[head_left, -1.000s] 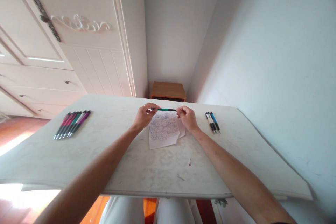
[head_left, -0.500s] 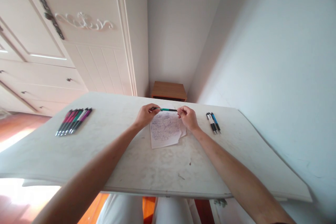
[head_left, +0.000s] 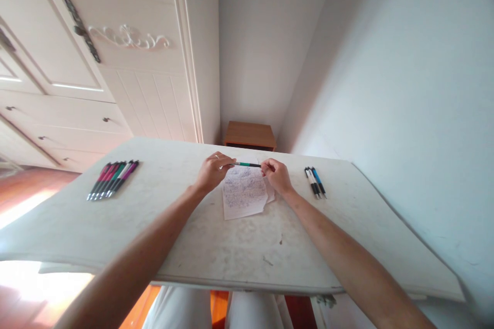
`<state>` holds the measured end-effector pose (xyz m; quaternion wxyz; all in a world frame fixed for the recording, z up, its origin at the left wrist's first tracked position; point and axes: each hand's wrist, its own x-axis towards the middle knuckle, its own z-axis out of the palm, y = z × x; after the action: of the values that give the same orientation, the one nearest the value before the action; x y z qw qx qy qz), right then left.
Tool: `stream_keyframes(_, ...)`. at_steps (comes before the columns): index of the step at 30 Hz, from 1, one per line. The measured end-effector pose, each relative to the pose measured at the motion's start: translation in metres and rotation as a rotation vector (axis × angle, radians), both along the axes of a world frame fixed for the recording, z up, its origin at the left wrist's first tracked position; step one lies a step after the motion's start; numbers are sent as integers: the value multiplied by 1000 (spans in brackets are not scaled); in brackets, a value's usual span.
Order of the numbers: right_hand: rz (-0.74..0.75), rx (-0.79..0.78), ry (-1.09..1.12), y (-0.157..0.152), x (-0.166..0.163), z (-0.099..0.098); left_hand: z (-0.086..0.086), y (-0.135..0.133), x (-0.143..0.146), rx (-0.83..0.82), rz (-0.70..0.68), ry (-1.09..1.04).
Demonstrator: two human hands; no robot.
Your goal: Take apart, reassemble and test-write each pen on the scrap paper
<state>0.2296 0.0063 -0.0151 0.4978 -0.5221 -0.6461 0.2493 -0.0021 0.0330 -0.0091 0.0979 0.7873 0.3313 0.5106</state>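
My left hand (head_left: pixel 212 170) is closed in a pinch on one end of a slim green-and-black pen (head_left: pixel 248 164), thumb against fingertips, and my right hand (head_left: pixel 276 174) pinches the black end. The pen lies crosswise between them, nearly level, with its green middle showing. My fingers hide both ends, so I cannot tell whether its parts are fully joined.

I judge that the step in hand is two-handed work on this one pen, perhaps turning or fitting its parts. As I see it, the next move calls for a steady grip at both ends with the barrel kept in a straight line, so that nothing bends or slips out of my fingers.

Just below the pen, toward me, is a white paper sheet covered in dense blue scribble (head_left: pixel 244 198), with another piece of white paper (head_left: pixel 271 193) showing past its right edge. Farther out to my left, a slanted row of red, green, white and purple pens with dark grips (head_left: pixel 111 180) lies side by side, tips toward me. To my right is a smaller group of white and blue pens with black grips (head_left: pixel 314 182). All of it rests on a white, smudged worktop (head_left: pixel 219 252).
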Motion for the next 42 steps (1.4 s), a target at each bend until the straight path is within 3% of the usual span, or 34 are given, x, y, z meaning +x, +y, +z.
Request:
stream_keyframes(4, 4, 14, 9, -1, -1, 1, 3, -6, 4, -78, 13, -76)
stream_keyframes(10, 46, 13, -24, 2, -1, -3, 10, -8, 8, -371, 5, -289)
stream_keyframes(15, 142, 96, -97, 0, -2, 0, 13, -4, 8, -712, -191, -552)
stream_keyframes(20, 270, 275, -209, -10, -7, 12, 16, -7, 12, -838, -353, -799)
stream_keyframes(28, 363, 207, -118, -18, -19, 21, 21, -14, 20, -997, -415, -918)
stream_keyframes(31, 311, 188, -12, -18, -19, 23, 24, -16, 20, -1106, -443, -972)
stream_keyframes(38, 94, 95, 91, -6, -14, 15, 28, -25, 25, -1410, -704, -1142)
stream_keyframes(42, -27, 92, 160, 5, -13, 6, 26, -29, 29, -1437, -842, -1198)
